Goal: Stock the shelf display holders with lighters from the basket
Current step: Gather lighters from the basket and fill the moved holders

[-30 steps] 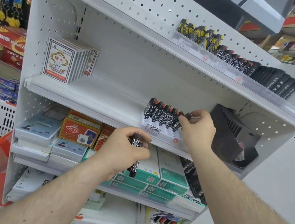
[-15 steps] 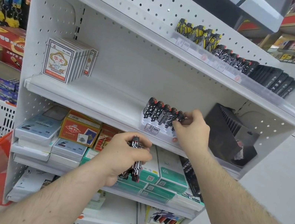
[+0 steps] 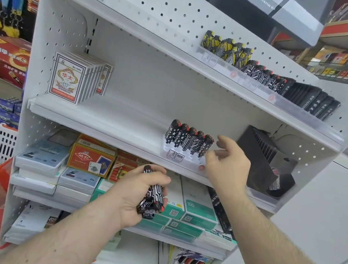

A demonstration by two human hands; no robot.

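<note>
Left hand (image 3: 140, 192) still grasps a bundle of lighters (image 3: 154, 197) below the middle shelf (image 3: 92, 116) | right hand (image 3: 227, 164) has come off the row of lighters (image 3: 190, 139) in the clear holder (image 3: 170, 153), fingers loose, empty | card box reads "No.1599" (image 3: 68, 78); teal box "100" (image 3: 198, 206)

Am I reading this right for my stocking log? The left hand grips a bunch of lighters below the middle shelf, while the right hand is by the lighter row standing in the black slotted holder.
Not quite. The head view shows the lighter row standing in a clear holder, not the black slotted holder, which sits further right. The rest holds: the left hand grips a bunch of lighters, and the right hand is beside that row.
</note>
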